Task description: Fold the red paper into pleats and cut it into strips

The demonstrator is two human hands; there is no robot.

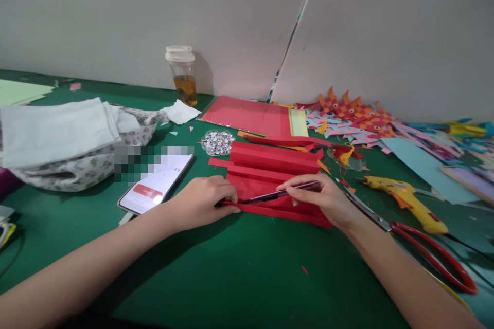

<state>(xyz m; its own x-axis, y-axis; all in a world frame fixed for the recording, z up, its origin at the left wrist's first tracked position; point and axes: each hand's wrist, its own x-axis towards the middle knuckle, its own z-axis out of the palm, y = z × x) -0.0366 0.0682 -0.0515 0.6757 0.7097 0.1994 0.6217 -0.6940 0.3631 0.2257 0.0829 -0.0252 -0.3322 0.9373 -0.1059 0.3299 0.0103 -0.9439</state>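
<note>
A folded sheet of red paper (266, 170), creased into several strips, lies on the green table in front of me. In my right hand (316, 198) is a dark pen (276, 193), slanted so its tip touches the paper near the front left corner. My left hand (212, 198) is closed on that corner, pinching the folded front edge between thumb and fingers. Something small and black shows under the left fingers, too hidden to name. Loose red and orange paper strips (289, 140) lie just behind the sheet.
A phone (156, 185) lies left of my left hand, near a patterned cloth bundle (88, 177). Scissors (391, 227) and a yellow glue gun (409, 200) lie at the right. Behind are googly eyes (217, 143), a drink cup (183, 77), red paper pack (247, 115) and woven paper fish (353, 110).
</note>
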